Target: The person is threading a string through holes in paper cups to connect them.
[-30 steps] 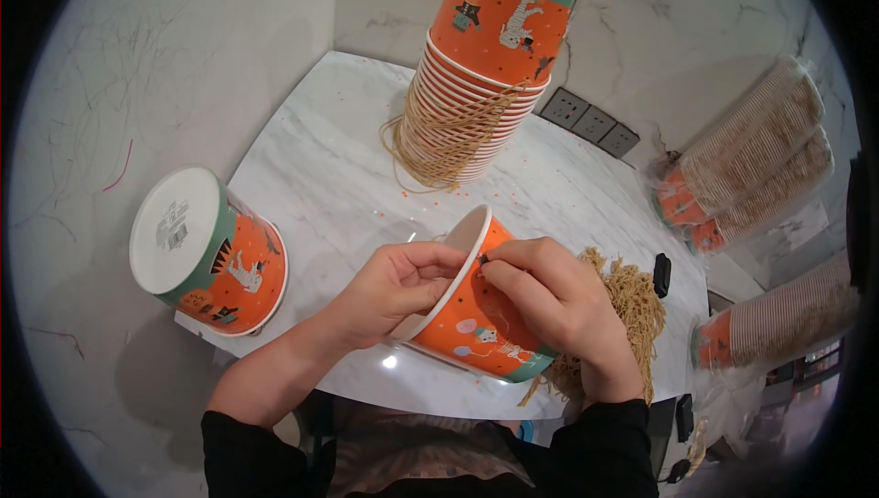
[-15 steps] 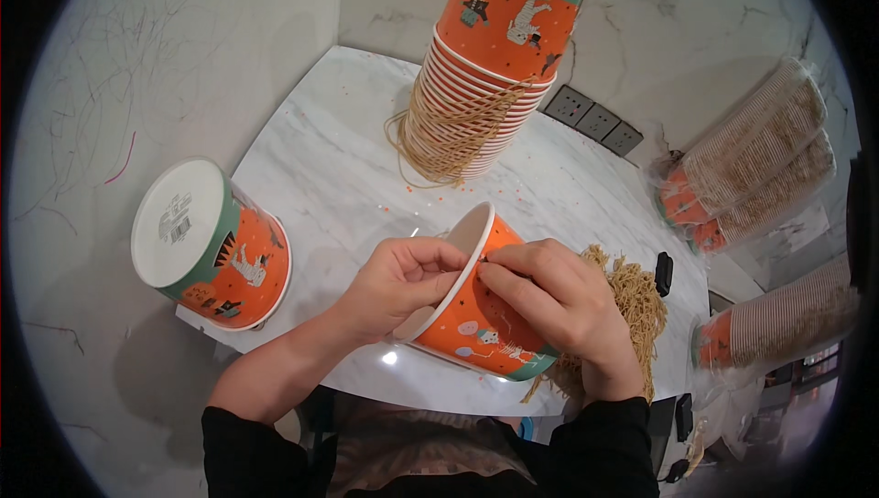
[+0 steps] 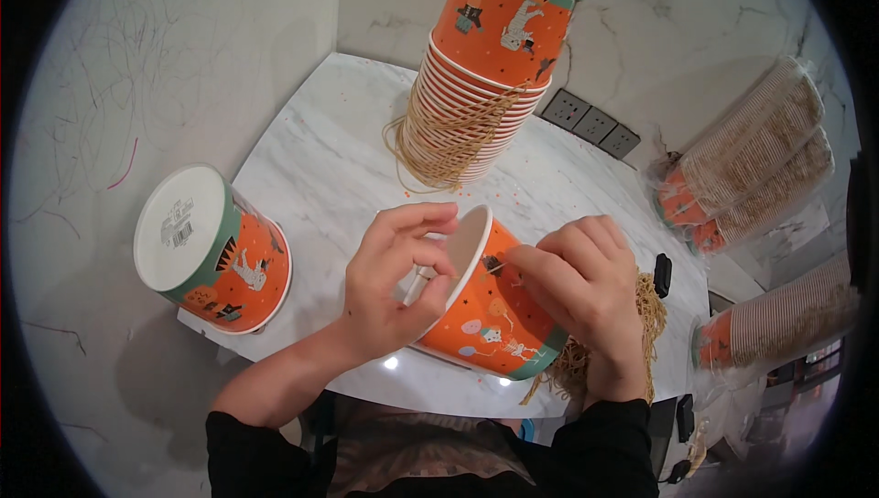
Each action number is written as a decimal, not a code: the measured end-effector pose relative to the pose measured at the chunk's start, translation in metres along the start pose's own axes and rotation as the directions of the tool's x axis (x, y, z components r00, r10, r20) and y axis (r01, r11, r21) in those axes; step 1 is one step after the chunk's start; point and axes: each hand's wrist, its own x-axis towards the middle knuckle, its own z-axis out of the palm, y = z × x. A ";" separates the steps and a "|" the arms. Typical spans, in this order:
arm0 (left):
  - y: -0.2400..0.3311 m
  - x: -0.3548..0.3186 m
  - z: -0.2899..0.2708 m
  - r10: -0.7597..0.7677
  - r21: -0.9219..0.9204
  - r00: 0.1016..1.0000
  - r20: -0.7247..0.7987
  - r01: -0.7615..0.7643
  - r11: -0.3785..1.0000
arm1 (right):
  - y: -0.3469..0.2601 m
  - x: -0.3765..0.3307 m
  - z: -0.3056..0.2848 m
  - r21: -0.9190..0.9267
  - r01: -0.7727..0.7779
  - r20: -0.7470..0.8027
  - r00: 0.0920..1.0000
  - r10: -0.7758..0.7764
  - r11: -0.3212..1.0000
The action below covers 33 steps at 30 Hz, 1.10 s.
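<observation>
An orange paper bucket with a white rim and a green base band lies tilted before me, its mouth facing left. My left hand is at the mouth, fingers curled but apart, the thumb close to the rim. On the bucket's outer side my right hand pinches a short end of thin tan cord just below the rim. Whether the cord passes through the wall is too small to make out. A heap of tan cord lies on the table, partly hidden by my right hand.
A tall stack of like buckets stands at the back, with tan cord loops hanging on it. An upside-down bucket is at the left edge. Plastic-wrapped bucket stacks are at right, near wall sockets.
My left fingers have come off the rim and spread apart. My right hand has drawn slightly away to the right, and a bit of cord now shows at its fingertips.
</observation>
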 end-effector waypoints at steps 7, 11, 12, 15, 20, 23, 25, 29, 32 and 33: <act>0.009 0.010 0.002 0.129 -0.024 0.987 0.098 -0.127 0.992 | -0.017 -0.006 0.000 0.587 -0.372 0.073 0.909 0.411 0.719; 0.027 0.024 0.015 0.107 0.058 0.987 0.116 -0.114 0.992 | -0.019 -0.014 -0.011 0.689 -0.380 0.130 0.903 0.410 0.618; 0.032 0.030 0.014 0.161 0.223 0.968 0.194 -0.203 0.953 | -0.022 -0.015 -0.015 0.687 -0.377 0.126 0.904 0.409 0.621; 0.047 0.048 0.020 0.275 0.337 0.943 0.188 -0.325 0.884 | -0.026 -0.019 -0.019 0.628 -0.449 0.097 0.856 0.508 0.636; 0.068 0.059 0.026 0.249 0.400 0.944 0.218 -0.319 0.859 | -0.021 -0.018 -0.031 0.705 -0.505 0.189 0.810 0.555 0.497; 0.081 0.062 0.027 0.026 0.387 0.962 0.273 -0.134 0.912 | -0.016 -0.019 -0.034 0.712 -0.527 0.217 0.794 0.568 0.464; 0.086 0.067 0.027 -0.076 0.429 0.936 0.343 -0.084 0.899 | -0.012 -0.020 -0.033 0.720 -0.537 0.229 0.782 0.580 0.440; 0.096 0.079 0.028 -0.140 0.519 0.888 0.438 -0.122 0.846 | -0.003 -0.022 -0.036 0.719 -0.577 0.296 0.759 0.581 0.387; 0.096 0.082 0.031 -0.209 0.540 0.869 0.448 -0.077 0.838 | -0.003 -0.023 -0.032 0.719 -0.569 0.277 0.762 0.585 0.400; 0.097 0.083 0.032 -0.248 0.530 0.853 0.459 -0.039 0.847 | -0.003 -0.024 -0.031 0.725 -0.549 0.248 0.772 0.585 0.416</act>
